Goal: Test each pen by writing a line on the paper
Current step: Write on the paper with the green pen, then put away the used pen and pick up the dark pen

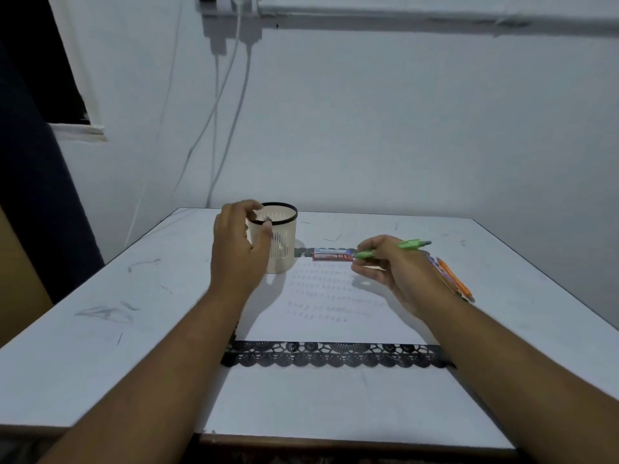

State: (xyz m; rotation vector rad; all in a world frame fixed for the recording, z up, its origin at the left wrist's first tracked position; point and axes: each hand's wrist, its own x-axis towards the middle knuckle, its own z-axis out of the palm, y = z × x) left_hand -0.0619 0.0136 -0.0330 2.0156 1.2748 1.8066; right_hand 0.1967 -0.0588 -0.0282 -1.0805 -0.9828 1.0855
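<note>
My right hand [395, 269] grips a green pen [410, 245], held above the top right of the white paper [321, 316]. Faint written lines cover the paper's upper half. My left hand [239, 242] hovers at the near rim of a cream slotted pen holder [284, 242] with a black rim; its fingers are curled, and something small and grey shows at the fingertips. Whether they pinch it I cannot tell. An orange pen [457, 279] and other pens lie on the table behind my right wrist, partly hidden.
A red and blue box [331, 254] lies just beyond the paper's top edge. Black lace trim [335, 354] borders the paper's near edge. The white table [117, 329] bears scribble marks at the left. Cables hang down the wall behind.
</note>
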